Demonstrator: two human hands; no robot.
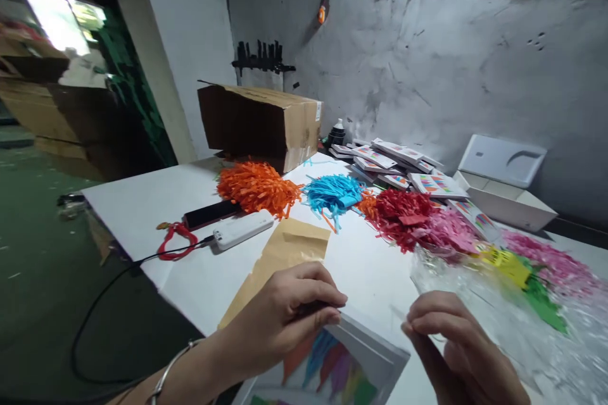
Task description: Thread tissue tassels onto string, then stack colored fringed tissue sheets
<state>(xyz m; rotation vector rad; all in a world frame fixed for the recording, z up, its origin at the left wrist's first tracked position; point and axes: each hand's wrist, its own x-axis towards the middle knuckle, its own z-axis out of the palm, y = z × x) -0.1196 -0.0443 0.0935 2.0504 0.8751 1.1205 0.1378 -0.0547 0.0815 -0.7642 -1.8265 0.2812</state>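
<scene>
A person's left hand (pixel 301 307), a silver bracelet (pixel 166 370) at its wrist, pinches the top edge of a flat printed packet (pixel 332 370) between thumb and fingers, the packet low in front of the wearer at the near side of a white table (pixel 370 266). The right hand (pixel 458 338) is just beside the packet's right corner, thumb and fingertips drawn together; whether anything thin lies between them cannot be told. Clear plastic (pixel 484 294) spreads at right, while brown paper (pixel 299 243) lies just beyond the left hand. Farther left, a black cable runs to a white device (pixel 244 230) near a looped red cord (pixel 177 243). Across the table sit bunches of orange fringe (pixel 256 186), blue fringe (pixel 332 192) and red fringe (pixel 403 215). Behind them are piled printed boxes (pixel 399 161), an open white box (pixel 508 202) at right and an open cardboard carton (pixel 303 133) at left, before a rough grey wall (pixel 427 63).
</scene>
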